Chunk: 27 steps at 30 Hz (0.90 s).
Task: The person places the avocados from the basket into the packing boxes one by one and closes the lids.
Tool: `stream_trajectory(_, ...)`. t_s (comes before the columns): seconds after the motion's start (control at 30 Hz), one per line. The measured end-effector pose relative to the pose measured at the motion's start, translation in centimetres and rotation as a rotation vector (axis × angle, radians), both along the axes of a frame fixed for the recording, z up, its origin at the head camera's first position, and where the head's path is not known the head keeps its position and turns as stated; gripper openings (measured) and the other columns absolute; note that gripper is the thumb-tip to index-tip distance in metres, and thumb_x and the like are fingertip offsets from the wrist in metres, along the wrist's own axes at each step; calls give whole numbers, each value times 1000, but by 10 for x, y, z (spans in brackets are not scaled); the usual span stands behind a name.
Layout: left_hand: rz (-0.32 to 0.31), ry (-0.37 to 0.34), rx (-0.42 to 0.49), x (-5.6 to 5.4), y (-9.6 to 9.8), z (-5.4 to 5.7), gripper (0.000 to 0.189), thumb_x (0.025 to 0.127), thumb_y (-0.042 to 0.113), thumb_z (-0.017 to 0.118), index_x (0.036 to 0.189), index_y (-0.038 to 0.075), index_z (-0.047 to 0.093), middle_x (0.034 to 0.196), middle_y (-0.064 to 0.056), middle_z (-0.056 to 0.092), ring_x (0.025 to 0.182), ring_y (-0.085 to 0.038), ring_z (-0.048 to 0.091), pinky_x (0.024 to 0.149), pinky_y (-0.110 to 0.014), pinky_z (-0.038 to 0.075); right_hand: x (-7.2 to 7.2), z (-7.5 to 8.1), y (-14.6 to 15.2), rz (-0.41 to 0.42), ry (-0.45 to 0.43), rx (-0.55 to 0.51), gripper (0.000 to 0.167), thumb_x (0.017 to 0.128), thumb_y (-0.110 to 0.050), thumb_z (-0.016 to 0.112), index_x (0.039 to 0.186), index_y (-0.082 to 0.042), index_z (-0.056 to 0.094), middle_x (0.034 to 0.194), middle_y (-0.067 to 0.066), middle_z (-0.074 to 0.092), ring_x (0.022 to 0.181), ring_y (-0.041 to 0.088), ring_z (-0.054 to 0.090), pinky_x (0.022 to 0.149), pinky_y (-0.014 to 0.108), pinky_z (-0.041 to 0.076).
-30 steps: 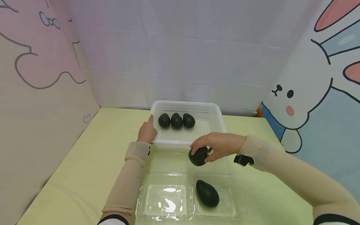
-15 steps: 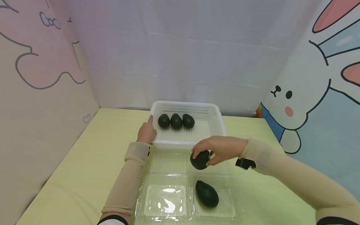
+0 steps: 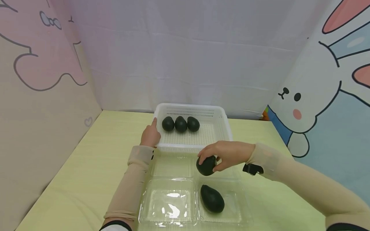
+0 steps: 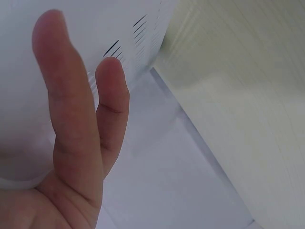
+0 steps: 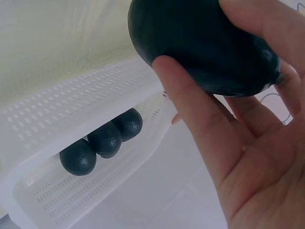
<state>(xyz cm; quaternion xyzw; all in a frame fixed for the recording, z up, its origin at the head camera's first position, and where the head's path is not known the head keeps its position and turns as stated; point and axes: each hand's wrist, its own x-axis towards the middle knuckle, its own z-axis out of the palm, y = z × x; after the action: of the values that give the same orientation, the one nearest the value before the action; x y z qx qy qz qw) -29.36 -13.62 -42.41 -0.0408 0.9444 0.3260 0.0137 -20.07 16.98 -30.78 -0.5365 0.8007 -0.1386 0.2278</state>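
My right hand point(image 3: 226, 153) grips a dark avocado point(image 3: 206, 165) between thumb and fingers, over the far right compartment of a clear plastic tray point(image 3: 197, 205). In the right wrist view the same avocado point(image 5: 205, 43) fills the top, with its stem end near the palm. Another avocado point(image 3: 212, 199) lies tilted in the tray's near right compartment. My left hand point(image 3: 151, 134) rests at the left side of a white slotted basket point(image 3: 208, 136), its fingers straight along the outer wall. Inside this basket sit three avocados point(image 3: 181, 124) in a row.
The pale yellow table point(image 3: 101, 160) carries the tray in front of the basket. Behind stands a white curtain point(image 3: 188, 64), close to the basket's far rim. Printed cartoon panels flank both sides, with a rabbit point(image 3: 312, 102) at the right.
My right hand has moved slightly nearer and to the right with the avocado, away from the basket's front rim. My left hand and the basket have stayed in place.
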Motion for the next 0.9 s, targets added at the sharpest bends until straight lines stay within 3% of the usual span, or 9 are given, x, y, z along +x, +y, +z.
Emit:
stream_trajectory(0.23, -1, -3, 2, -1, 0, 0, 73, 92, 1, 45, 157, 10, 12, 120, -32, 51, 76, -35, 59, 35, -28, 50, -1, -4, 3, 13, 2, 11, 42, 85, -13, 74, 125, -18, 61, 135, 1, 55, 112, 8, 57, 78, 17, 53)
stream_trajectory(0.47, -3, 5, -1, -2, 1, -3, 73, 92, 1, 45, 156, 9, 12, 120, -32, 51, 74, -35, 59, 35, -28, 49, 1, -7, 6, 24, -16, 2, 43, 84, -11, 75, 124, -16, 61, 134, 3, 56, 111, 8, 57, 77, 25, 58)
stream_trajectory(0.9, 1, 11, 8, -3, 2, -4, 73, 92, 1, 46, 157, 10, 13, 119, -32, 52, 75, -36, 59, 35, -28, 50, 4, -13, 10, 22, -32, 32, 42, 84, -12, 75, 124, -17, 62, 135, 5, 56, 114, 9, 55, 76, 22, 57)
